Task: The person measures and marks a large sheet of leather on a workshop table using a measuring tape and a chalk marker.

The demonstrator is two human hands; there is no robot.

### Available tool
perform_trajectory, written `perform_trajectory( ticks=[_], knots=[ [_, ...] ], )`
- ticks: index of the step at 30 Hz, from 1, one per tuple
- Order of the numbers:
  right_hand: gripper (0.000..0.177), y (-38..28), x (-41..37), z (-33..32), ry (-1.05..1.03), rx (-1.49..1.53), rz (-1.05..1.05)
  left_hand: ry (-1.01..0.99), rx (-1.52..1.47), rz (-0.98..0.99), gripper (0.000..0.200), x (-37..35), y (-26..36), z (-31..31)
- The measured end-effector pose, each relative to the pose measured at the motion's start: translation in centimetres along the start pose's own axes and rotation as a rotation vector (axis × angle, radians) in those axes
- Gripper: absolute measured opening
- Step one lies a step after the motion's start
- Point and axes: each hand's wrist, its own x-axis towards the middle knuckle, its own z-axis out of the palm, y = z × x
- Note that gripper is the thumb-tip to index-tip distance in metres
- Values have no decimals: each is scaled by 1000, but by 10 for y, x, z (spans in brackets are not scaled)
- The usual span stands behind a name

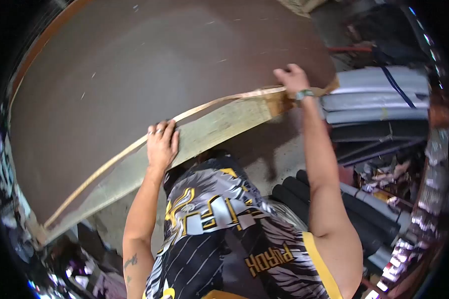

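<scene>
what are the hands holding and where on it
Both hold the brown board by its near wooden edge: left hand around the middle of that edge, right hand close to its right end.

We see the left hand [162, 143] flat on the board's [134, 84] edge strip [219, 102], the right hand [293, 78] gripping its corner, pipes [374, 94] beyond.

You stand over a grey concrete floor [283, 149], with grey pipes [369, 94] stacked far right and dark rolls [364, 219] near right.
</scene>
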Motion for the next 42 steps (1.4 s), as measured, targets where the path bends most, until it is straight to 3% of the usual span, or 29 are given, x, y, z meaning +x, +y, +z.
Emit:
perform_trajectory(
  ticks=[1,3,5,6,7,9,11,13,14,15,17,22,25,29,35,39,42],
  knots=[
    [41,0,8,-9,6,-141,49,16,-9,2,31,0,-1,3],
    [30,-25,4,-21,-315,198,413,22,22,14,30,-1,1,1],
    [24,-43,-3,-7,-448,300,324,35,35,6,33,-5,-3,4],
    [26,-47,-13,10,-434,529,307,23,46,-16,34,-7,-3,4],
    [40,-52,-17,27,-512,572,290,12,50,-32,36,-8,-2,5],
    [39,-80,-44,55,-609,728,160,17,81,-53,38,-11,-2,7],
    [42,-115,-66,85,-649,639,47,36,113,-56,39,-15,-1,9],
    [38,-128,-80,119,-652,631,-109,67,154,-43,38,-17,1,11],
    [34,-142,-84,124,-670,522,-135,76,159,-45,38,-19,2,12],
    [31,-158,-93,129,-641,611,-101,67,150,-56,38,-20,2,12],
    [32,-181,-98,133,-564,316,-370,50,132,-83,38,-22,3,12],
    [21,-180,-100,161,-543,231,-694,105,132,-55,33,-26,-1,15],
    [31,-169,-97,166,-510,185,-854,117,144,-48,33,-28,-3,16],
    [34,-170,-99,163,-511,147,-911,114,151,-53,31,-27,-3,15],
    [24,-182,-112,176,-547,368,-883,101,149,-48,32,-26,-4,14],
    [24,-186,-111,180,-515,259,-909,117,150,-43,32,-26,-4,14],
    [24,-187,-113,180,-582,366,-788,114,144,-48,33,-27,-4,14]
  ],
)
